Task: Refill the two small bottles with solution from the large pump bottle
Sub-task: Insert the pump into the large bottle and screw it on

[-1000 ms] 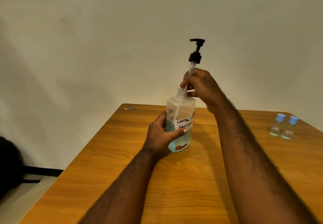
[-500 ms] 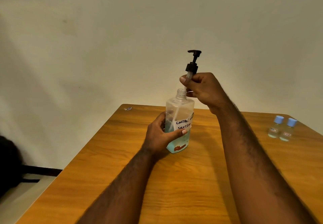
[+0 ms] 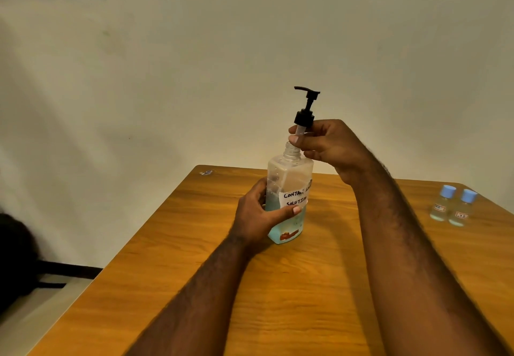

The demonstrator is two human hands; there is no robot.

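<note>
1. Main container. The large clear plastic pump bottle (image 3: 289,177) stands upright on the brown wooden bench (image 3: 319,286), towards its far edge. Blue solution fills the lower part. A white handwritten label (image 3: 295,198) is fixed to the front face.

2. Left hand (image 3: 257,216). It grips the bottle body from the left, with the thumb across the front just under the label and the fingers curled round the back. Grip and bottle position are unchanged from one second ago.

3. Right hand (image 3: 331,144). Its fingers are curled round the clear stem directly below the collar of the black pump head (image 3: 305,111). The pump head is off the threaded neck, with the spout pointing left. Compared with one second ago, the pump head is lower: the gap between collar and neck has clearly narrowed. The collar now sits just above the opening.

4. Receiving containers. The two small clear bottles with blue caps (image 3: 441,206) stand upright and capped, just beside each other at the right side of the bench, well apart from the pump bottle. Their place on the bench has not changed.

5. Other items. A small sticker (image 3: 206,172) lies at the far left corner of the bench.
</note>
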